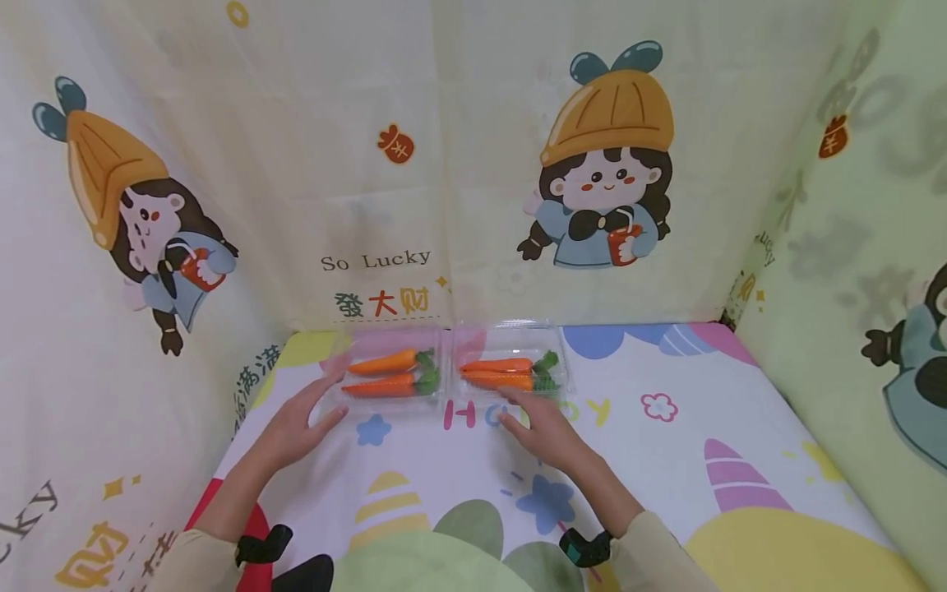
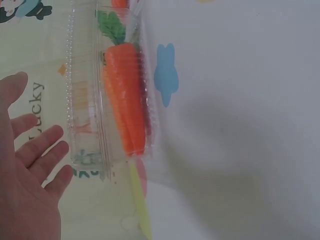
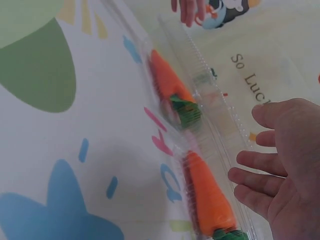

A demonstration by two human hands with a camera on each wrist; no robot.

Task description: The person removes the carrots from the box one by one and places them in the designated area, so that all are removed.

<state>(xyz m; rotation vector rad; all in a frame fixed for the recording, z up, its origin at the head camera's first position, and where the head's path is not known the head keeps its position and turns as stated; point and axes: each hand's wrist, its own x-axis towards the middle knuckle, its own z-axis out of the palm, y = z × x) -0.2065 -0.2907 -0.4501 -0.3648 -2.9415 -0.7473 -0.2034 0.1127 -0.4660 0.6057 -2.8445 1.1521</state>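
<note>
Two clear plastic boxes stand side by side near the back of the table. In the left box [image 1: 445,362] lie an orange-red carrot [image 1: 381,386] and a lighter orange carrot [image 1: 383,363], green tops to the right. The right box [image 1: 565,370] holds two carrots [image 1: 497,381] in the same way. My left hand [image 1: 299,423] is at the left box's left end, fingers spread; the left wrist view shows bare palm and fingers beside the clear plastic [image 2: 85,105]. Close to the front of the right box is my right hand [image 1: 546,429], fingers loosely extended and nothing gripped.
A patterned cloth [image 1: 636,460] with printed shapes covers the table. Printed fabric walls [image 1: 473,205] enclose the back and both sides, the back one close behind the boxes. A black band with a small device [image 1: 262,544] sits on each wrist.
</note>
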